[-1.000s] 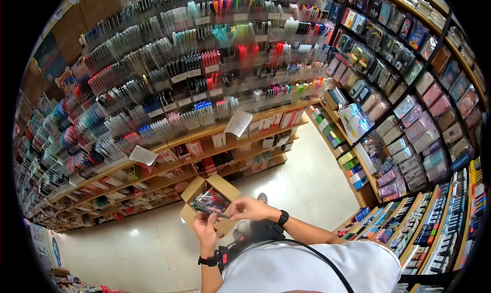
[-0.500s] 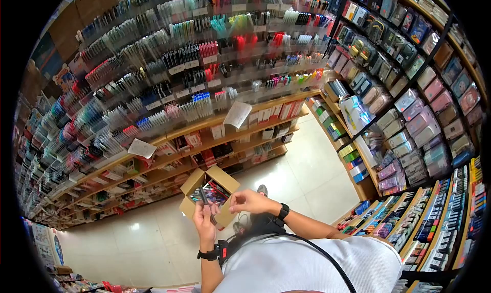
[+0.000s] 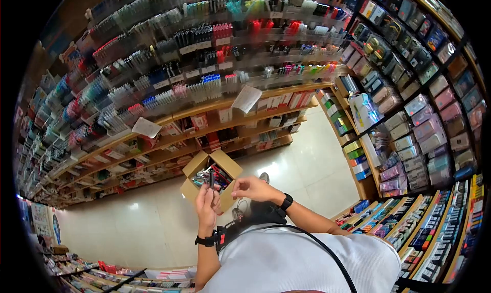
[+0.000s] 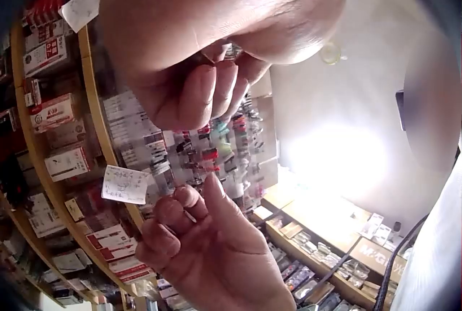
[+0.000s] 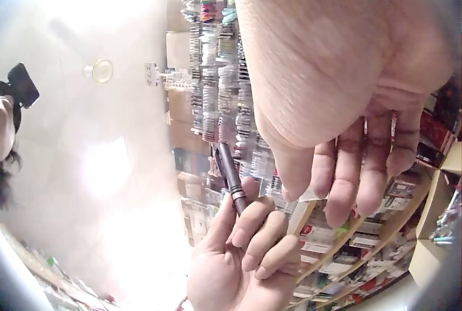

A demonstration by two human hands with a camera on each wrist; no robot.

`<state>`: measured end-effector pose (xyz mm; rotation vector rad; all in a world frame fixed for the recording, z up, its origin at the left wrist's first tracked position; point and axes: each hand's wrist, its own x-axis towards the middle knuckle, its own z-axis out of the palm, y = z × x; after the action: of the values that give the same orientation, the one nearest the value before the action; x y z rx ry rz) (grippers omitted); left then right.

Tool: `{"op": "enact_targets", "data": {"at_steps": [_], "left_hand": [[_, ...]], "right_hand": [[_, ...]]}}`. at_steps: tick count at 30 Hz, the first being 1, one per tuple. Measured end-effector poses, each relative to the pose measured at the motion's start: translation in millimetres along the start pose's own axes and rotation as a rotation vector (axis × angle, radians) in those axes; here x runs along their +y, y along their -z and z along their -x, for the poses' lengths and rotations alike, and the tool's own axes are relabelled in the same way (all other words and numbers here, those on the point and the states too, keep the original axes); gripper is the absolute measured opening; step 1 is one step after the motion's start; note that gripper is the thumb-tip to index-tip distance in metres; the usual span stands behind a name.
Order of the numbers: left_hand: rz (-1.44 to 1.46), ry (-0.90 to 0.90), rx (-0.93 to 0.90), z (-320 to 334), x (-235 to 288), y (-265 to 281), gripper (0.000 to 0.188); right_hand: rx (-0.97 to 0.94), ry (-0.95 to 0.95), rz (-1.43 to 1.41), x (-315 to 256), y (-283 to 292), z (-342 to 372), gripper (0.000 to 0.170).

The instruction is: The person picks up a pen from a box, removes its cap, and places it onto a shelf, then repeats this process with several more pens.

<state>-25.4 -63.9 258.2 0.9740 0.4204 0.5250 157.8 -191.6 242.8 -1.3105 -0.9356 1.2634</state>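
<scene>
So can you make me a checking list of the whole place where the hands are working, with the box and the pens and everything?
Surface: pale tiled floor below; no worktop seen.
Job's things: cardboard box, flaps open, with many mixed pens inside; one dark pen is out of it.
Clutter: two sheets of paper at the shelf edge.
Left hand: grips the dark pen.
Right hand: close by, fingers loosely bent; nothing seen in it.
Cables: black cord across the white top.
Surroundings: pen racks ahead, packaged cases at right.
</scene>
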Motion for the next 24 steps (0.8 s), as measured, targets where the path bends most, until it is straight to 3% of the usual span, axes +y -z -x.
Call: {"op": "enact_targets", "data": {"at_steps": [6, 8, 17, 24], "left_hand": [[-0.073, 0.025, 0.017, 2.0, -2.5, 0.0, 0.036], [-0.113, 0.034, -0.001, 2.9, -3.4, -0.9, 0.036], [-0.197, 0.022, 0.020, 1.2, -7.3, 5.0, 0.016], [-0.080, -0.010, 0.062, -0.7, -4.1, 3.5, 0.026]], "right_hand": [[0.009, -0.057, 0.019, -9.3, -1.2, 2.5, 0.018], [0.046, 0.003, 0.054, -15.7, -2.2, 4.2, 0.017], [0.054, -0.048, 0.023, -12.1, -1.9, 1.4, 0.013], [0.043, -0.051, 0.034, -6.9, -0.7, -1.2, 0.010]]}}
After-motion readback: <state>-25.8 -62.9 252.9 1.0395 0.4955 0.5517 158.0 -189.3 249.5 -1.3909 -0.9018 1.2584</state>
